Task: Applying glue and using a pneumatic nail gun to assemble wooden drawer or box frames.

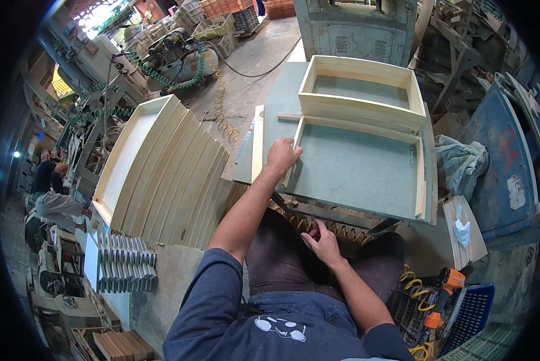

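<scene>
My left hand [284,155] is closed on the left end of a three-sided wooden drawer frame [360,127], whose near side is open. The frame lies on a grey-green worktable [348,168]. Behind it, against its long board, rests a closed four-sided wooden frame [361,103]. Over my lap, just off the table's near edge, my right hand [323,243] has its fingers curled together; anything within them is too small to make out. A pale wooden strip [258,141] lies along the table's left edge.
A tall stack of finished-looking wooden frames [167,168] stands at left, beside stacked metal-grey pieces [122,262]. An orange nail gun [450,281] with a yellow coiled hose sits at lower right near a blue crate [471,316]. An air compressor [176,60] stands behind; a person [53,186] works far left.
</scene>
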Available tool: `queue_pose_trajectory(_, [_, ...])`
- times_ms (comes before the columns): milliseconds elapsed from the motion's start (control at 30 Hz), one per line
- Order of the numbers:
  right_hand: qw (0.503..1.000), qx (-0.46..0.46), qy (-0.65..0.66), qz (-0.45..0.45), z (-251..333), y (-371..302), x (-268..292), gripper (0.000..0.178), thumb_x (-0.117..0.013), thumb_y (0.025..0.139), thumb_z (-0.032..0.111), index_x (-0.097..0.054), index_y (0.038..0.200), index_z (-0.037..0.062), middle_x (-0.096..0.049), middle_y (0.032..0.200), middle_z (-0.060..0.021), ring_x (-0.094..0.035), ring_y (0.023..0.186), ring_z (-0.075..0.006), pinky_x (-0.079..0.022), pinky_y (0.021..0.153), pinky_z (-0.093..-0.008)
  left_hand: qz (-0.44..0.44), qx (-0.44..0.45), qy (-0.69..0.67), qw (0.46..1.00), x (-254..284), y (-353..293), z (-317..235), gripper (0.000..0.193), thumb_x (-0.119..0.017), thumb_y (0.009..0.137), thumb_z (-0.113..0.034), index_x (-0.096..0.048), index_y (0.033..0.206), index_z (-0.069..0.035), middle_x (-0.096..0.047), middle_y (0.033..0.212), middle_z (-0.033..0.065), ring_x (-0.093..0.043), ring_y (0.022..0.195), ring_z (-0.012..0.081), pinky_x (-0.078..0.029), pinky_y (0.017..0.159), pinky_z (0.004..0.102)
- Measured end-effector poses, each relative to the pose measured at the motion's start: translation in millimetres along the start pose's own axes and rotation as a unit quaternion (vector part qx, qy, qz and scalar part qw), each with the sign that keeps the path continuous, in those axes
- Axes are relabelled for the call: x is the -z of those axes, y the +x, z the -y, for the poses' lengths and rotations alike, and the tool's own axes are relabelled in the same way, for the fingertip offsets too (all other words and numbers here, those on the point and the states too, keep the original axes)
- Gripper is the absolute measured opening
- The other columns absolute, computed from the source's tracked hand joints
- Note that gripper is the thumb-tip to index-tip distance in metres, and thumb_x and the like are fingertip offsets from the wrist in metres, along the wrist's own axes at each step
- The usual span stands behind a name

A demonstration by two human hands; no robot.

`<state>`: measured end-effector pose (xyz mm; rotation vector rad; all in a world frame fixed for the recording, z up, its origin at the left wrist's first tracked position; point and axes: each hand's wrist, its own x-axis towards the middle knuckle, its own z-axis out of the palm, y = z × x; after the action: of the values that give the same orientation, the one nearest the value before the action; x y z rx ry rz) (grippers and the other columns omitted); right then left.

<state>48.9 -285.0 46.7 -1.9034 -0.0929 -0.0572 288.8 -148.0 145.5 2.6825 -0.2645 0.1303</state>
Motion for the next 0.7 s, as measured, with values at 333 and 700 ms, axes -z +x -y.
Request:
queue_pose_trajectory(333, [1.0, -0.01, 0.0, -0.006, -2, 2, 0, 0.051, -0.073, 0.083, 0.024, -0.051, 0.122, 0.0001, -0.062, 0.069, -0.0116, -0.063, 0.062, -0.0245, -0.051, 0.06, -0.0353, -0.005, 0.02, 0.006, 1.0, -12, 16, -7, 0.035, -0.062, 0.079, -0.028, -0.066, 0.105, -0.005, -0.066, 0.1, 0.0184, -0.062, 0.095, 0.0359, -0.05, 0.085, 0.046])
queue_pose_trajectory(700, [1.0, -0.026, -0.001, -0.006, 0, 1, 2, 0.051, -0.073, 0.083, 0.023, -0.053, 0.124, -0.0007, -0.064, 0.07, -0.0126, -0.064, 0.061, -0.0234, -0.051, 0.059, -0.0342, -0.047, 0.048, -0.078, 0.995, -39, 65, 0, 0.032, -0.059, 0.081, -0.023, -0.066, 0.11, -0.012, -0.061, 0.106, 0.0161, -0.059, 0.102, 0.0356, -0.049, 0.086, 0.0473])
